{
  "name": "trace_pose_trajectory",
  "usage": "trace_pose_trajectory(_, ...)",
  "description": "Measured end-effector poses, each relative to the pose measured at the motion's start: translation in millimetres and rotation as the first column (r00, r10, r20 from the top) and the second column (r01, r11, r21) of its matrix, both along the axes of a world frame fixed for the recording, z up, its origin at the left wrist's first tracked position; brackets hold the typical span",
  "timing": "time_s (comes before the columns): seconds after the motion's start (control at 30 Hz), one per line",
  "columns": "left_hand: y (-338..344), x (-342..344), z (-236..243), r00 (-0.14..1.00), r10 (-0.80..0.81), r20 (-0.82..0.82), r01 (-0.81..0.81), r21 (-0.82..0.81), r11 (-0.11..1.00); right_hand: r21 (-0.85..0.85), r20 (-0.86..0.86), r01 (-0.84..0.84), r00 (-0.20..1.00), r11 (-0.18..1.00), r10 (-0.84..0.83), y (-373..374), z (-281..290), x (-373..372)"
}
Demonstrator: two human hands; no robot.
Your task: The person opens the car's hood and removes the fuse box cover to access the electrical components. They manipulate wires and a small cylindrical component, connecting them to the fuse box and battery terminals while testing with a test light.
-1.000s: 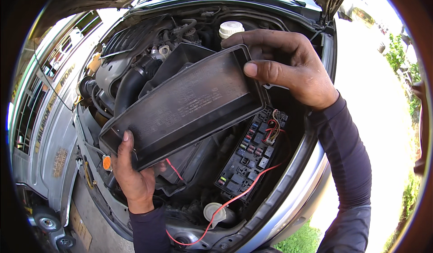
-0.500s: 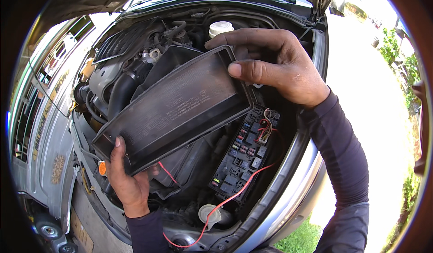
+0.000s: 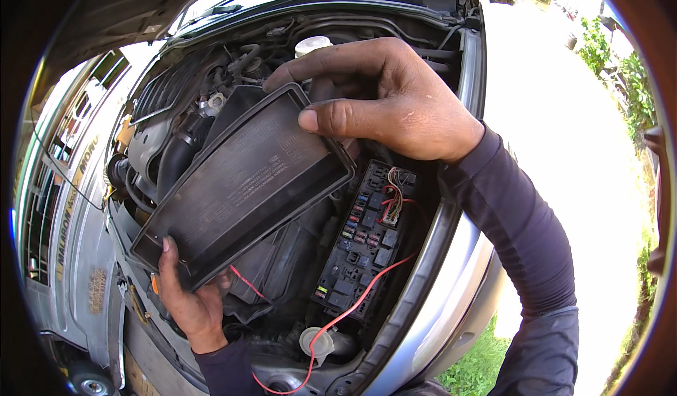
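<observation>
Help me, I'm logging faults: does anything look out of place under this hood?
Yes: the red wire runs slack across the uncovered fuse box and the pale round cap, looking perhaps improvised, since no clip shows along it.

Under bright daylight, the pale flat ground (image 3: 543,184) to the right of the right hand (image 3: 402,107) is burned out to white. Glare is thrown off the curved silver metal fender (image 3: 441,283) below that hand, while the deep black engine bay (image 3: 422,209) is sunk in shadow. Outer edges are bent and darkened.
</observation>
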State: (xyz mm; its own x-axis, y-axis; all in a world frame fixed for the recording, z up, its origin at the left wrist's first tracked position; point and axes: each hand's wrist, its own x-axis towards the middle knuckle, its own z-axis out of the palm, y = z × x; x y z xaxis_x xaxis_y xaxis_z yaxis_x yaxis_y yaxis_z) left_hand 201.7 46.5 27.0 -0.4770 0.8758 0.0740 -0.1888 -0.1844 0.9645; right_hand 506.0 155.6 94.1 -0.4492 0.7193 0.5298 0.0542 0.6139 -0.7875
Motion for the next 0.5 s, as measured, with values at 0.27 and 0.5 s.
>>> trace_pose_trajectory(0.27,2.1,4.2,1.7,1.0,0.009,0.016,-0.01,0.061,0.998,-0.031,0.027,0.038,0.999,0.999,-0.037,-4.5,2.9,-0.3)
trace_pose_trajectory(0.5,0.0,-1.5,-0.2,0.999,-0.019,-0.03,0.02,0.013,1.0,0.001,0.028,0.059,0.998,0.998,-0.059,-3.8,1.8,-0.5)
